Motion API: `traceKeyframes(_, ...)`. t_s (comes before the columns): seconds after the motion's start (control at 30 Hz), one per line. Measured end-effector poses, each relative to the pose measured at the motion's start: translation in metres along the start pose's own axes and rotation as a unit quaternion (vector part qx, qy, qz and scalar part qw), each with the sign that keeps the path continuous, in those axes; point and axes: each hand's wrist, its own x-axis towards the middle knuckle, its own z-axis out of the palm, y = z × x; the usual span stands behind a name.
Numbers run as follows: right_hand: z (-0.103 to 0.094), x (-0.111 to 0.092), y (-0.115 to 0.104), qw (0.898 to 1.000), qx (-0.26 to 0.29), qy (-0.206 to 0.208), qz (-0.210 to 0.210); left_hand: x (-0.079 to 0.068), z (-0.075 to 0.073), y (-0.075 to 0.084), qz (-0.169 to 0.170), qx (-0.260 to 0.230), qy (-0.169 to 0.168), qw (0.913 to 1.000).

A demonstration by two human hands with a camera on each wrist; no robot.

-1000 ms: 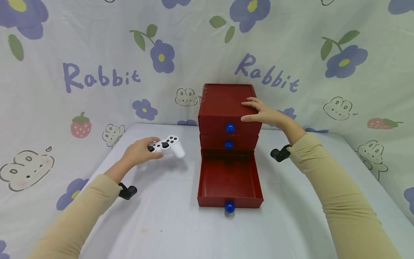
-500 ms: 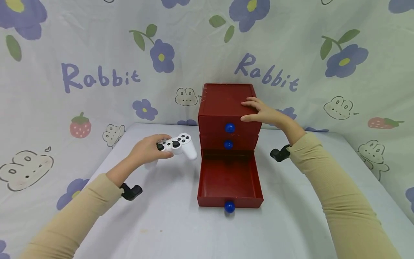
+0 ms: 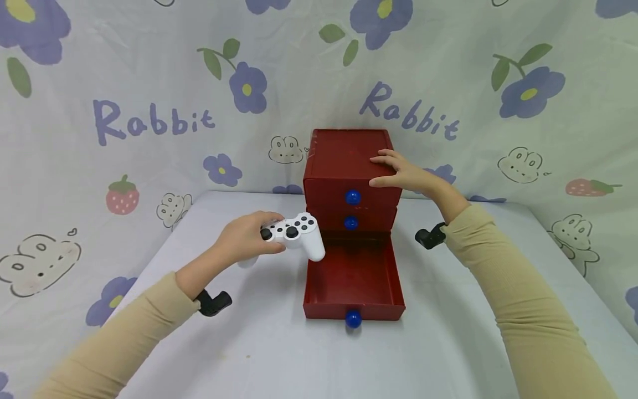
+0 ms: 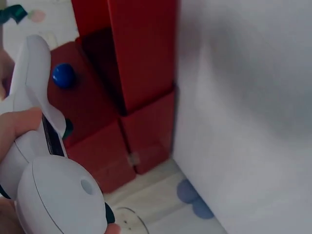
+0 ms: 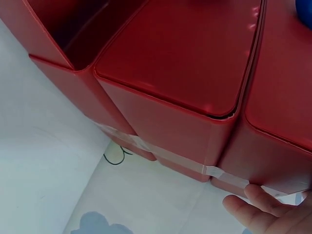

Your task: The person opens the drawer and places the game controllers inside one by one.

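A white game controller [image 3: 311, 241] with black sticks and buttons is gripped by my left hand [image 3: 246, 238] in the head view. It is raised above the table, its right grip overlapping the left edge of a pulled-out drawer [image 3: 354, 271]. That drawer is the lowest of a red drawer cabinet [image 3: 349, 152], and nothing lies in it. The left wrist view shows the controller [image 4: 61, 195] close up, with the thumb on it. My right hand [image 3: 406, 174] rests on the cabinet's top right edge, fingers spread. In the right wrist view its fingers [image 5: 258, 207] touch the cabinet's side.
Blue round knobs [image 3: 353, 197] mark the drawer fronts; the upper two drawers are closed. The cabinet stands on a white table [image 3: 239, 354]. Behind it hangs a patterned curtain [image 3: 164, 66]. Clear tape [image 5: 214, 170] runs along the cabinet's side.
My left hand has carried the controller rightward, from left of the cabinet to the open drawer's left edge. The right hand and the cabinet have stayed put.
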Motion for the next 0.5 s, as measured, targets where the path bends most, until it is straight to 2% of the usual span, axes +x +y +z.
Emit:
traceKeyframes(0.27,0.0,-0.001,0.002,1.0,0.006,0.005,-0.012,0.002,0.004,0.02,0.006,-0.014,-0.004,0.9999)
traceKeyframes(0.5,0.002,-0.002,0.0,1.0,0.0,0.009,-0.014,0.006,0.015,0.029,0.001,-0.026,-0.014,0.9996)
